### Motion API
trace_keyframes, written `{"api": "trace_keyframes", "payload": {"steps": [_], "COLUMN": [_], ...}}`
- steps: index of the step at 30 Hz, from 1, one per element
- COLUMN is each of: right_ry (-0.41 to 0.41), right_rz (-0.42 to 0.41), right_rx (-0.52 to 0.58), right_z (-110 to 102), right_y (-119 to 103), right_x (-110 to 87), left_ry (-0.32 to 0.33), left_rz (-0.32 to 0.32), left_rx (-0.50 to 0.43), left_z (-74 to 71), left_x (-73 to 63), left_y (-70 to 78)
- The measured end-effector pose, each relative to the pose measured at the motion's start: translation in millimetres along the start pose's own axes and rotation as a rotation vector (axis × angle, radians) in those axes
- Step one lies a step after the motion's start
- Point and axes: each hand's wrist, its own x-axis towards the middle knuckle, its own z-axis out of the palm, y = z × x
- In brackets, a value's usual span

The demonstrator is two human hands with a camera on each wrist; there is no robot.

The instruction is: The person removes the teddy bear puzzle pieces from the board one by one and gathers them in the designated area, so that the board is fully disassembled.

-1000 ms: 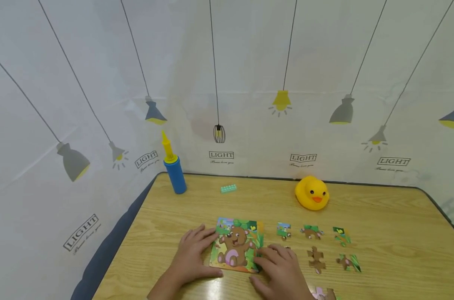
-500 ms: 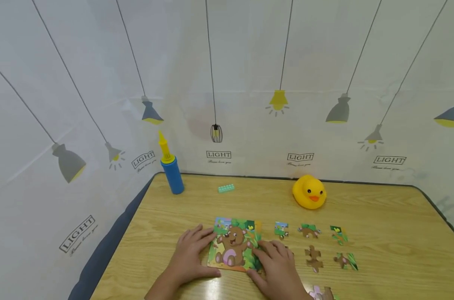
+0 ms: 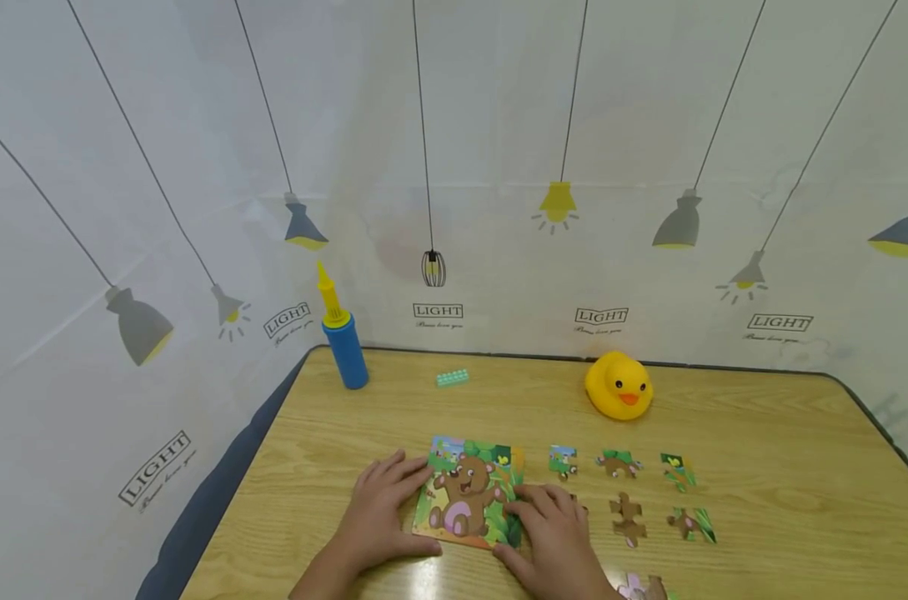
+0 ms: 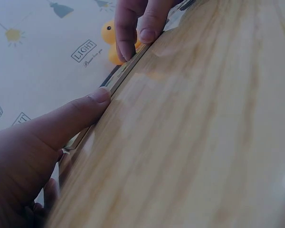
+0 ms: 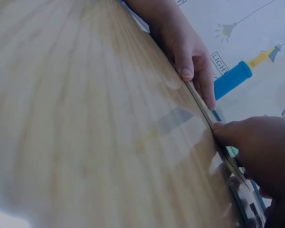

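Observation:
A square bear puzzle board (image 3: pixel 464 492) lies on the table between both hands. My left hand (image 3: pixel 382 508) rests at its left side, fingers fairly straight along that edge and the thumb stretched out at the near edge. In the left wrist view, the left thumb (image 4: pixel 92 102) touches the board's edge. My right hand (image 3: pixel 554 533) holds the right side with bent fingers, its thumb by the near right corner. Several loose jigsaw pieces lie to the right, among them a brown piece (image 3: pixel 629 518) and a green one (image 3: pixel 691 523). One piece is partly hidden behind the right hand.
A yellow rubber duck (image 3: pixel 619 386) sits at the back right of the table (image 3: pixel 791 442). At the back left stands a blue hand pump (image 3: pixel 346 354) with a yellow nozzle, and a mint toy brick (image 3: pixel 452 378) lies near it. A printed wall sheet (image 3: pixel 499 125) rises behind.
The board has turned slightly and shifted a little toward the person between the hands. The right hand's fingers and thumb have settled closer on its right side. The left hand keeps its place.

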Motion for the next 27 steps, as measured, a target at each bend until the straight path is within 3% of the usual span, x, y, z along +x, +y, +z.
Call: {"api": "trace_keyframes", "payload": {"steps": [10,17,27], "right_ry": [-0.078,-0.064,-0.017], "right_rz": [0.121,0.122,0.094], "right_rx": [0.136,0.152,0.093], "right_z": [-8,-9,1], "right_y": [-8,-9,-11], "right_x": [5.2,4.8,-0.1], "left_ry": [0.004,0.004,0.005], "left_rz": [0.005,0.001,0.007], "left_rx": [-0.006,0.004,0.007], "left_z": [0.0,2.1,2.9], "left_x": [0.0,0.1,0.0], "left_y": [-0.9,-2.7,-3.7]}}
